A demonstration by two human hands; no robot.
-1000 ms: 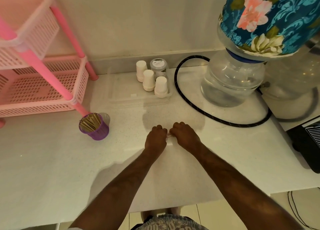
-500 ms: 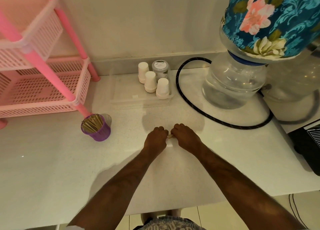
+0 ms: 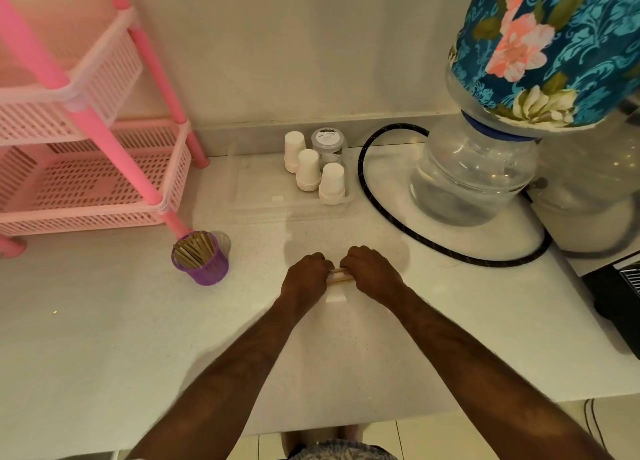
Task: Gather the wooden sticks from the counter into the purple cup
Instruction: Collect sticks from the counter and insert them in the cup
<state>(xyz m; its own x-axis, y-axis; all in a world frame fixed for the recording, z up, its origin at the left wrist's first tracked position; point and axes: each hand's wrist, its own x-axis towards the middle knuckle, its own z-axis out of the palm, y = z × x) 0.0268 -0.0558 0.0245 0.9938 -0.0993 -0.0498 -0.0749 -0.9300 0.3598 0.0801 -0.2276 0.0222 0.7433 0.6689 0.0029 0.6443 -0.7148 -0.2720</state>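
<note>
Head view: while both fists meet at mid-counter, a person bends over the white counter [image 3: 104, 338].
Left hand [image 3: 304, 279]: fingers curled, gripping one end of a small bundle of wooden sticks [image 3: 339, 275].
Right hand [image 3: 372, 274]: fingers curled round the bundle's other end; the sticks lie level between the two hands, just above the counter.
Purple cup [image 3: 204, 264]: upright, well to the left of the hands, at the foot of a pink rack [image 3: 104, 168], packed with sticks.
Behind: white paper cups [image 3: 308, 168], a black hose [image 3: 381, 217], a clear water jug [image 3: 471, 175].
</note>
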